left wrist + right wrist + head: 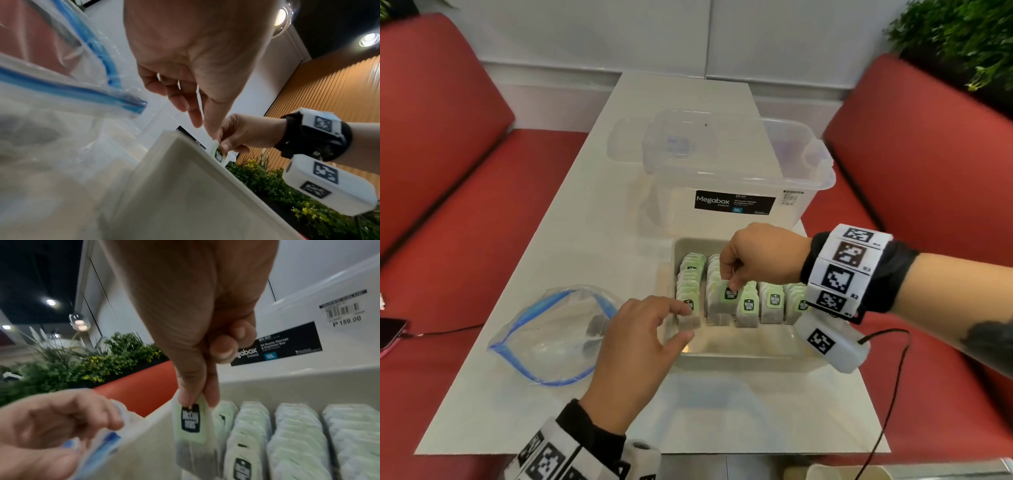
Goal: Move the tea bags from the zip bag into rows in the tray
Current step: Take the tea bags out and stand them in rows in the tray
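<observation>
A grey tray [739, 356] holds several rows of green-tagged tea bags [772, 303] standing on edge. My right hand [729, 284] reaches over the tray and pinches the top of one tea bag [730, 295] at the front of the second row; the right wrist view shows thumb and finger [197, 400] on its tag [191, 421]. My left hand [683, 322] hovers at the tray's left front corner with relaxed fingers, beside the front bag of the left row [690, 322]. The open zip bag [551, 335] lies to the left with a few tea bags [597, 325] inside.
A clear Megabox storage box [736, 178] stands right behind the tray, with its lid [626, 140] further back. Red benches [448, 171] flank the white table. A phone [390, 334] lies on the left seat. A black cable [887, 394] hangs from my right wrist.
</observation>
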### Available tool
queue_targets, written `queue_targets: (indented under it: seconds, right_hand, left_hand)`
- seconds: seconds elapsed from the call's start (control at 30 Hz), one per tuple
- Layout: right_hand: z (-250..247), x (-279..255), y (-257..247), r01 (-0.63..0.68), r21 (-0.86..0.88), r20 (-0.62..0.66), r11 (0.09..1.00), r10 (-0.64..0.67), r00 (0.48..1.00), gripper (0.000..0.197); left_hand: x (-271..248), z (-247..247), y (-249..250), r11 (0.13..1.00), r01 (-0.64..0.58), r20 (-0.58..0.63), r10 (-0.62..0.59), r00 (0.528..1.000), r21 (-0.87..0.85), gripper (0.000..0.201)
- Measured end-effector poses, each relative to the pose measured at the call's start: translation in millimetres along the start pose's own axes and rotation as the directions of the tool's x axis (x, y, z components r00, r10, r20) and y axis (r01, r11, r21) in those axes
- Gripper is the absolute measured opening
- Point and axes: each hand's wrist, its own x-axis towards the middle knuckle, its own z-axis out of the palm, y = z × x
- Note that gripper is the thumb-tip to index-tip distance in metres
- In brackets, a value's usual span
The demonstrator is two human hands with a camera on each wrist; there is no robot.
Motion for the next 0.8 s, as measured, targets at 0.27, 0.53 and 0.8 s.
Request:
queue_targets:
  seconds: [0.27,0.53,0.8]
  right_hand:
    - [31,49,3,0.055,-0.161,0.294,0.985,-0.005,0.956,0.017]
    - [41,70,7,0.052,-0.233,0.328,0.971,0.028,0.944,0.011]
    - [31,59,4,0.044,-0.274,0.200,0.961,0.012,0.980,0.017]
  left_hand:
    - [-9,10,-19,0.983,-0.113,0.096,0.100,0.990,0.143,0.020]
    - [-7,14,-23,0.967,-0.157,0.115,0.136,0.984,0.200,0.019]
    - [-7,15,-24,0.952,-0.191,0.130,0.164,0.978,0.240,0.019]
